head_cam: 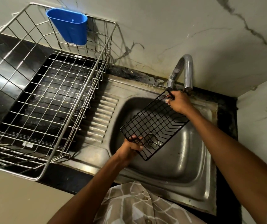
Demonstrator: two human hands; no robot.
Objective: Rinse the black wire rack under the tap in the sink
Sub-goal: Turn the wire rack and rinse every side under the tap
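Head view: the black wire rack (153,125) hangs tilted over the steel sink (186,167) basin, above the drain (151,141). The left hand (132,147) curls its fingers round the rack's near corner; the right hand (178,101) grips the far end just below the tap (180,71). No water seems to run, though the spout is partly hidden. A silver wire dish basket (48,94) with a blue cup (69,26) stands left.

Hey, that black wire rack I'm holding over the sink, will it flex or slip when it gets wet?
The black wire rack probably stays stiff: held only at two opposite ends by the left hand and right hand, it shows no sag. Its open thin-wire grid suggests it is light. The coated wire may turn slippery once wet, so curled fingers seem wise.
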